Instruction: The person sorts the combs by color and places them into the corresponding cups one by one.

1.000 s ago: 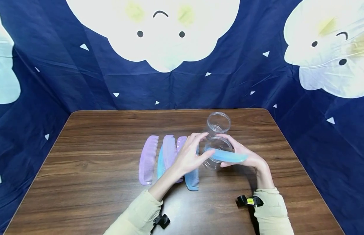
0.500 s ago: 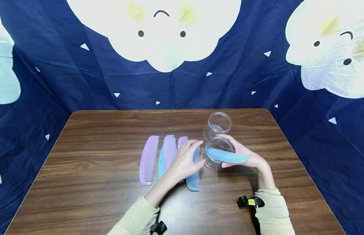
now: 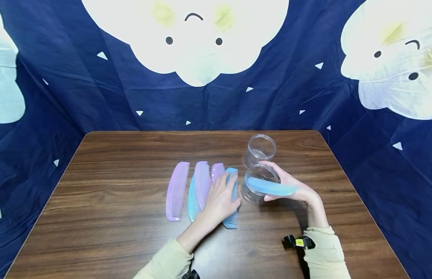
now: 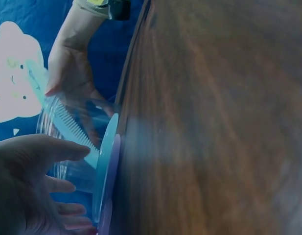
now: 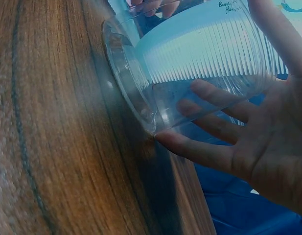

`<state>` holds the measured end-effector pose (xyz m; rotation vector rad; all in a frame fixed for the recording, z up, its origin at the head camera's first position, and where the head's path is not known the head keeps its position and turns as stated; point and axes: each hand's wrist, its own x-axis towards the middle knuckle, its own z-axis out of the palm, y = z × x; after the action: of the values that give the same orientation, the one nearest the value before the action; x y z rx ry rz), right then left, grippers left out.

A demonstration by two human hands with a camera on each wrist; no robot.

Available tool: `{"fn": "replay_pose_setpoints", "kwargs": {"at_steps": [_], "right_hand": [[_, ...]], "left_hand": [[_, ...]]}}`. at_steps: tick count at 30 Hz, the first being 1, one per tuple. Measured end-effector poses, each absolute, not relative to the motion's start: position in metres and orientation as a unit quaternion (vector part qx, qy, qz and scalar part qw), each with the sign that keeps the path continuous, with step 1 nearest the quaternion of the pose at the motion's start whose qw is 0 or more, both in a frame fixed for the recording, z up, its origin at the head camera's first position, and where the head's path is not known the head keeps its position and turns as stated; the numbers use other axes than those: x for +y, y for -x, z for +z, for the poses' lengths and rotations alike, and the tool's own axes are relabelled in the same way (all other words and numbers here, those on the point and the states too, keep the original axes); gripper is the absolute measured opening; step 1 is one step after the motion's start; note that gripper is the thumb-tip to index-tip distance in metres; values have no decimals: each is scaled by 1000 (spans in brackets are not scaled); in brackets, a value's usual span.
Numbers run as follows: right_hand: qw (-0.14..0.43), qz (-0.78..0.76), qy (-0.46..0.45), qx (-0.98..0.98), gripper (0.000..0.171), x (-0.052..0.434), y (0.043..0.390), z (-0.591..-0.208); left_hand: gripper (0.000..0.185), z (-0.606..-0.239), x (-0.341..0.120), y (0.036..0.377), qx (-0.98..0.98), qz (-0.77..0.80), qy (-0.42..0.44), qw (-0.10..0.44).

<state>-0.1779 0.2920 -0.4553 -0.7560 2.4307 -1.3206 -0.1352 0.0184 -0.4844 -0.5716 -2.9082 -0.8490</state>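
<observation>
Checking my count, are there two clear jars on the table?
Yes, one clear jar stands behind the other jar, which holds a blue comb.

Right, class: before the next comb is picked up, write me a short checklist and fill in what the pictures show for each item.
1. Near jar steadied by right hand: ok.
2. Blue comb partly inside that jar, one end sticking out: ok.
3. Left hand free, resting on the flat blue comb: ok.
4. Grip on that comb closed: not ok, fingers lie straight.
5. Combs on the table overlap near the hand: not ok for a clean pick.
6. Far jar empty: cannot tell.
</observation>
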Motion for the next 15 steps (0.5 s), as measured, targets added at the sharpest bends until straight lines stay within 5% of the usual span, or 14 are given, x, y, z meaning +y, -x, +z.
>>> {"fn": "replay_pose_setpoints", "kwargs": {"at_steps": [15], "right_hand": [[149, -474, 242, 834, 107, 291, 174, -455]], "left_hand": [[78, -493, 36, 129, -970, -163, 174, 44]]}}
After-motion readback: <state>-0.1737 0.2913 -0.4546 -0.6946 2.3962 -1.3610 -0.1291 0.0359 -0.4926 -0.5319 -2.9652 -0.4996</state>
